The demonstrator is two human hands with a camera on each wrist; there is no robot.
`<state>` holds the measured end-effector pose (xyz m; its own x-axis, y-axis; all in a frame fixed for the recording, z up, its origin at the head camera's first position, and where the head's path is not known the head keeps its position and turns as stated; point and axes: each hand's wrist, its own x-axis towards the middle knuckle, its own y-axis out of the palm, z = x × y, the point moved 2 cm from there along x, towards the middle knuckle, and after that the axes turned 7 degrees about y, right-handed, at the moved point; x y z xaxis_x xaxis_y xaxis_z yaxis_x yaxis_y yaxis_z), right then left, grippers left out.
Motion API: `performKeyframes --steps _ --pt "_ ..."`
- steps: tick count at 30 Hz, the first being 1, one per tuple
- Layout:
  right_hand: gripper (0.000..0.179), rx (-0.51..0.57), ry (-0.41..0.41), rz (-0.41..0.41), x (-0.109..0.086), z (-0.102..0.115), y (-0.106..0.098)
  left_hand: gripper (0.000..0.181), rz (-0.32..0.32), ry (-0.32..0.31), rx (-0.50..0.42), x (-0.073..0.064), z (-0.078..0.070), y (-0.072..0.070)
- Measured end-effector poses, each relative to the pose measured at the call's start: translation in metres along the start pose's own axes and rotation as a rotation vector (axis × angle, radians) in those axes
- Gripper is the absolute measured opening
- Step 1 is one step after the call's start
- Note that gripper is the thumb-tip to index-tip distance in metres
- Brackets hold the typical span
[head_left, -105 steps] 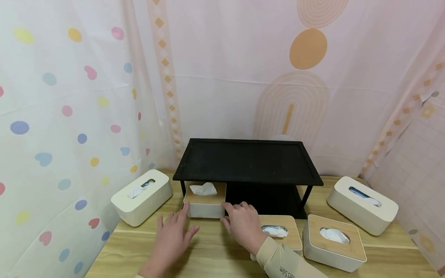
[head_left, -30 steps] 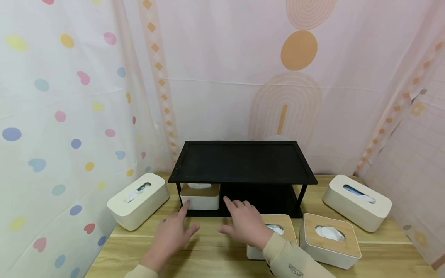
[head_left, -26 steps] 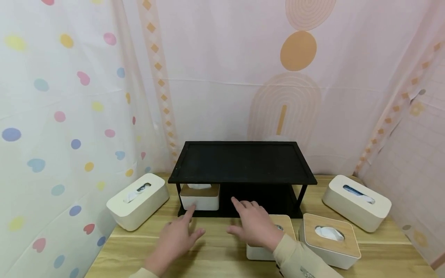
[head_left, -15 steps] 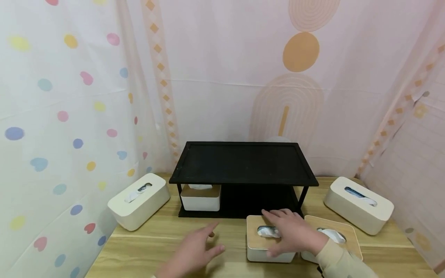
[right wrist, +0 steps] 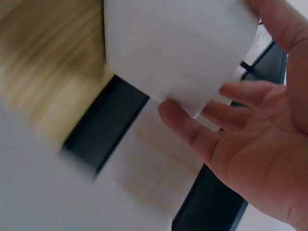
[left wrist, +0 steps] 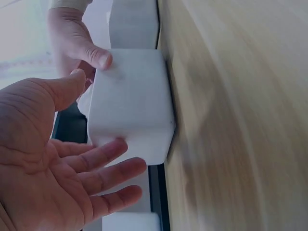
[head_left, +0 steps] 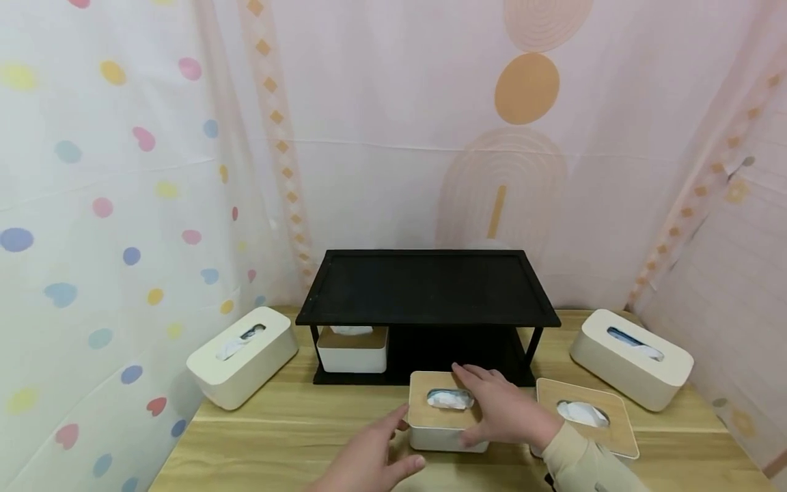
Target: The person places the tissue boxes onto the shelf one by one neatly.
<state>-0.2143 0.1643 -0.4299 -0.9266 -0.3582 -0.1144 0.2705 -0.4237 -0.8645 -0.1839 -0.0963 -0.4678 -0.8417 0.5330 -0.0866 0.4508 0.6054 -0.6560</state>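
A white tissue box with a wooden lid (head_left: 433, 420) sits at the front of the black two-tier rack. My right hand (head_left: 507, 413) grips its right side, thumb on the near face and fingers toward the far corner. On the opposite side, my left hand (head_left: 369, 458) has its fingers extended against the box's left wall. The left wrist view shows those fingertips at the white box (left wrist: 134, 96), with the right thumb on the near face. In the right wrist view the box's wall (right wrist: 168, 48) partly hides the right fingertips.
The black rack (head_left: 430, 287) holds another wood-lidded tissue box (head_left: 353, 357) at its lower left. A third wood-lidded box (head_left: 605, 436) stands right, partly behind my sleeve. All-white tissue boxes stand far left (head_left: 242, 359) and far right (head_left: 633, 359) on the wooden table (head_left: 246, 451).
Both hands left the box that was slid into the rack's lower left. They moved right to the nearer wood-lidded box, which has since shifted left in my right hand's grip.
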Motion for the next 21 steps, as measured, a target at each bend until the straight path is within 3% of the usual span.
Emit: performKeyframes --steps 4,7,11,15,18,21 --pt "0.117 0.099 0.024 -0.115 0.008 0.011 0.018 0.089 -0.064 0.013 -0.051 -0.008 0.012 -0.007" --pt "0.117 0.202 0.102 -0.161 0.01 0.015 0.03 0.092 -0.088 -0.013 -0.138 -0.011 0.02 -0.011" --pt "0.102 0.376 0.171 -0.093 0.008 0.009 0.036 0.096 -0.107 -0.074 -0.269 -0.011 0.022 -0.016" --pt "0.087 0.505 0.168 -0.014 0.006 0.0 0.039 0.1 -0.122 -0.083 -0.383 -0.01 0.021 -0.014" --pt "0.085 0.54 0.17 -0.021 0.002 -0.005 0.04 0.1 -0.131 -0.058 -0.4 -0.01 0.019 -0.01" --pt "0.084 0.522 0.196 -0.082 0.0 -0.007 0.04 0.1 -0.144 -0.01 -0.365 -0.008 0.015 -0.008"
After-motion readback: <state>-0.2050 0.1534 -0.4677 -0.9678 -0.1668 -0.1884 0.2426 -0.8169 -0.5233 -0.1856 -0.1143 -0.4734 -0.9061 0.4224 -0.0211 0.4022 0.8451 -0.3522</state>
